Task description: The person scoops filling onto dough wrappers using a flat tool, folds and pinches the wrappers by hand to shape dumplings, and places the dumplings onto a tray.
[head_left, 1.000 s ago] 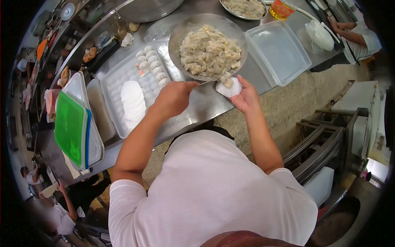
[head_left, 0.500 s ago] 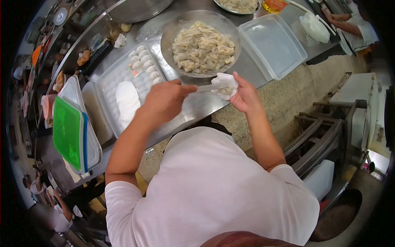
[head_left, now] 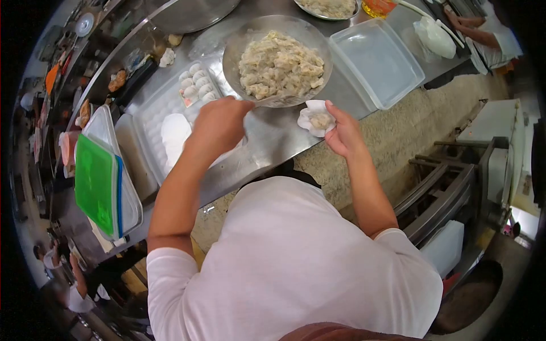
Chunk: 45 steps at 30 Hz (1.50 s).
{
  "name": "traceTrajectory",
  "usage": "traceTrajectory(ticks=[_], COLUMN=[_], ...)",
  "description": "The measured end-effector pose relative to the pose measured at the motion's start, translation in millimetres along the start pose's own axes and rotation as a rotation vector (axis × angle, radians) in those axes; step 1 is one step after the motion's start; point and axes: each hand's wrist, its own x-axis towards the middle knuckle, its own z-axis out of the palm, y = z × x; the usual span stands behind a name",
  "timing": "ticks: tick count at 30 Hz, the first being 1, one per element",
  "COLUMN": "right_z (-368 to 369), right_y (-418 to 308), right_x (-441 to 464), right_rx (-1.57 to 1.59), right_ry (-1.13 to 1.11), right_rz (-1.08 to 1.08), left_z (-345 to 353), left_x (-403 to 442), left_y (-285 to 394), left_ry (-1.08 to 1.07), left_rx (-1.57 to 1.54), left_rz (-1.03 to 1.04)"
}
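Left hand (head_left: 222, 126): held over the near right part of the tray (head_left: 149, 126), beside the bowl (head_left: 228, 68). Fingers closed together on the handle end of the spatula (head_left: 274, 102); the blade points toward the bowl's near rim. Blade partly blurred; it appears to lie at or just over the rim, contact uncertain.

Right hand (head_left: 344, 136): palm up, just off the near edge of the table (head_left: 273, 135). Thumb and fingers clamped on one side of the wrapper (head_left: 307, 115), which is open, ruffled at its edge, with a small lump of filling (head_left: 319, 121) in it. Wrapper is near the bowl, apart from the spatula.

Bowl: metal, round, heaped with pale, chunky mix (head_left: 280, 65). To its left, the tray holds rounded white dumplings (head_left: 196, 81) in rows at the far end, with overlapping flat white rounds (head_left: 175, 135) nearer the body. To its right, a clear plastic box (head_left: 380, 63); beyond that, a white bag (head_left: 434, 37). Far side: dish (head_left: 330, 16) of similar mix, jar (head_left: 377, 7) beside it. Green lid (head_left: 95, 184) at far left. Another person's hands (head_left: 463, 25) at upper right, well apart.
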Motion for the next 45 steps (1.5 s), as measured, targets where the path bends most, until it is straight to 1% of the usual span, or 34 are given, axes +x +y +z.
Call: traceTrajectory(ticks=[4, 5, 6, 7, 8, 10, 11, 12, 13, 14, 16, 17, 18, 19, 20, 21, 22, 23, 24, 25, 26, 27, 30, 31, 32, 34, 35, 37, 38, 40, 41, 43, 44, 45], right_z=[39.8, 53.5, 61.2, 64.3, 68.5, 80.7, 87.8, 94.8, 100.4, 102.7, 107.2, 110.3, 113.4, 117.1, 124.8, 136.0, 146.1, 155.7, 167.3, 178.1, 187.8, 197.1, 219.8, 225.5, 230.2, 238.6, 244.0, 256.1, 256.6, 252.9, 254.8, 258.3, 257.5, 255.5], right_y=[-16.5, -20.8, -18.9, -14.6, -11.7, -2.2, 4.1, 8.1, 5.3, 10.3, 21.7, 27.0, 32.0, 35.9, 36.8, 36.2, 38.6, 46.3, 55.7, 62.8, 67.8, 72.8, 84.8, 89.1, 94.8, 104.8, 108.6, 114.6, 121.1, 136.6, 141.4, 150.1, 153.4, 155.4], right_x=[-4.7, -7.4, -8.4, -3.8, 3.4, 14.0, 15.6, 14.9, 10.1, 7.0, 1.1, 0.2, -0.6, -1.9, -7.3, -16.8, -25.6, -32.0, -37.3, -41.9, -46.2, -50.7, -64.8, -67.9, -69.8, -73.6, -77.7, -85.3, -84.3, -78.6, -78.2, -78.0, -77.8, -77.4], right_rx=[0.005, 0.092, 0.183, 0.189, 0.149, 0.104, -0.163, -0.430, -0.624, -0.631, -0.903, -0.901, -0.998, -1.093, -1.090, -1.042, -0.994, -0.994, -0.816, -0.643, -0.656, -0.653, -0.669, -0.681, -0.687, -0.610, -0.619, -0.458, -0.466, -0.484, -0.488, -0.575, -0.577, -0.689], right_ry=[-0.140, -0.138, -0.132, -0.135, -0.147, -0.180, -0.176, -0.172, -0.225, -0.249, -0.378, -0.392, -0.408, -0.417, -0.416, -0.453, -0.490, -0.490, -0.550, -0.610, -0.621, -0.606, -0.591, -0.588, -0.587, -0.640, -0.636, -0.620, -0.618, -0.587, -0.585, -0.532, -0.527, -0.498], right_rz=[0.014, 0.037, 0.069, 0.078, 0.072, 0.077, -0.066, -0.211, -0.208, -0.195, -0.468, -0.470, -0.604, -0.743, -0.755, -0.662, -0.565, -0.571, -0.526, -0.478, -0.479, -0.470, -0.443, -0.428, -0.431, -0.471, -0.472, -0.301, -0.301, -0.401, -0.401, -0.581, -0.581, -0.656], left_z=[32.6, 29.4, 25.2, 23.7, 26.7, 31.5, 28.3, 25.8, 23.7, 20.1, 7.4, 1.7, -0.2, -1.3, -1.4, 1.5, 6.5, 9.6, 10.2, 10.7, 10.1, 5.6, -2.7, -6.3, -8.3, -10.6, -10.6, -10.2, -11.5, -14.2, -13.4, -10.9, -7.7, -3.1], left_x=[30.1, 29.6, 21.8, 15.1, 11.2, 4.3, -0.4, -5.8, -14.1, -24.4, -45.1, -55.5, -67.7, -80.5, -91.9, -102.1, -112.2, -121.8, -129.7, -135.8, -140.7, -145.8, -164.8, -172.8, -179.0, -188.6, -193.4, -202.4, -206.6, -214.2, -217.7, -224.1, -227.5, -231.0], left_y=[2.4, 8.9, 17.3, 22.8, 24.1, 22.3, 24.9, 20.9, 14.2, 8.9, 3.0, 0.9, -2.1, -4.4, -5.5, -5.1, -3.8, -2.3, 0.2, 3.6, 4.8, 4.3, -4.3, -8.8, -15.0, -26.1, -28.4, -31.4, -32.7, -36.2, -39.2, -44.9, -49.5, -55.3], left_ry=[0.000, 0.000, 0.132, 0.269, 0.271, -0.163, -0.068, -0.049, 0.013, 0.080, 0.108, 0.102, 0.110, 0.134, 0.154, 0.150, 0.181, 0.217, 0.223, 0.348, 0.474, 0.581, 0.688, 0.706, 0.707, 0.744, 0.745, 0.833, 0.835, 0.843, 0.843, 0.823, 0.819, 0.792], left_rx=[0.189, 0.193, -0.225, -0.642, -0.637, -1.818, -1.795, -1.795, -1.848, -1.900, -1.960, -2.015, -2.009, -1.967, -1.922, -1.912, -1.993, -2.072, -2.071, -2.023, -1.974, -1.846, -1.804, -1.708, -1.712, -1.416, -1.424, -1.572, -1.578, -1.787, -1.791, -1.792, -1.796, -1.764], left_rz=[-0.002, -0.002, -0.072, -0.147, -0.162, -0.356, -0.374, -0.380, -0.389, -0.399, -0.390, -0.369, -0.365, -0.306, -0.246, -0.238, -0.095, 0.052, 0.059, 0.043, 0.027, -0.020, 0.061, 0.074, 0.080, 0.228, 0.234, 0.207, 0.210, 0.188, 0.190, 0.185, 0.185, 0.174])
